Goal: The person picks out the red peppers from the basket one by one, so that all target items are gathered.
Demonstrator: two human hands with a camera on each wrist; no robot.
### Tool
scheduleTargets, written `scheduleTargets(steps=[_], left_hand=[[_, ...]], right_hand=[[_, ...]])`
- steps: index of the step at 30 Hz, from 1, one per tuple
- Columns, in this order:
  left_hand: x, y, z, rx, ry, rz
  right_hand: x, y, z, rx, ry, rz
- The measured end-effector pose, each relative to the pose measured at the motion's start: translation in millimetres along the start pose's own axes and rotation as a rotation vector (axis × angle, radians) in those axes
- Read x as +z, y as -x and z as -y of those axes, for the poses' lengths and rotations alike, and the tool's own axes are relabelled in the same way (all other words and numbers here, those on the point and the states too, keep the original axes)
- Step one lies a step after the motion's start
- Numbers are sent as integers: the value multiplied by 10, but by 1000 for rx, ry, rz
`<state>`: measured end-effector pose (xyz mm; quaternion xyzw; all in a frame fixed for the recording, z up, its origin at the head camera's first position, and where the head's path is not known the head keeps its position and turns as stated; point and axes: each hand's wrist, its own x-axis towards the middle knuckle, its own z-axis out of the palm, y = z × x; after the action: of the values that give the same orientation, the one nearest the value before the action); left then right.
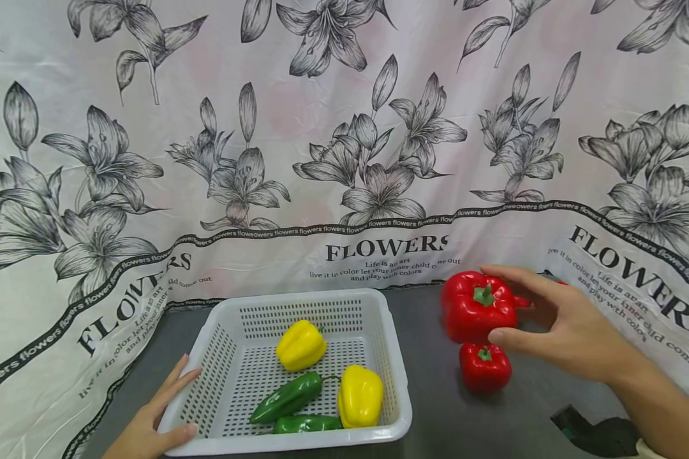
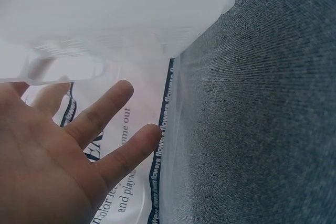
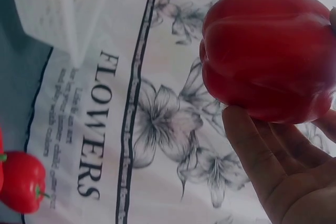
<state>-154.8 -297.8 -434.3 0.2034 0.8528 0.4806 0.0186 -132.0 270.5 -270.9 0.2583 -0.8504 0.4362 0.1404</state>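
Note:
My right hand [image 1: 563, 325] holds a large red bell pepper [image 1: 473, 309] above the table, thumb on the near side and fingers at the far side. The right wrist view shows this bell pepper [image 3: 268, 53] close up with fingertips against it. A smaller red bell pepper [image 1: 485, 370] stands on the table just below. At the left rim of a white perforated basket [image 1: 403, 389], my left hand [image 1: 155, 414] rests with straight, spread fingers. Inside the basket lie two yellow bell peppers [image 1: 301, 345] and two green chili peppers [image 1: 287, 398]; the nearer green one is partly hidden by the front rim.
Bits of red show behind my right hand, mostly hidden. A black strap-like object [image 1: 597, 433] is by my right forearm. The dark grey table [image 1: 430, 408] ends at a white flower-print cloth [image 1: 287, 261] hanging behind and at both sides.

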Motion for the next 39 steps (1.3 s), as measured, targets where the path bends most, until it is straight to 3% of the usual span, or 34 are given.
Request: scheduleTargets(steps=[10,23,32,39], left_hand=[[4,5,3,22,20,-2],[7,5,-14,34,-16,-21],[7,7,-26,56,-27,-31],[4,10,-28,34,1,-18]], right_hand=[[-195,192,-228,107,92,-87],[-372,384,-528,171,174,-201],[-459,533,-760,288,191,-243],[-426,616,-969,391,203,-251]])
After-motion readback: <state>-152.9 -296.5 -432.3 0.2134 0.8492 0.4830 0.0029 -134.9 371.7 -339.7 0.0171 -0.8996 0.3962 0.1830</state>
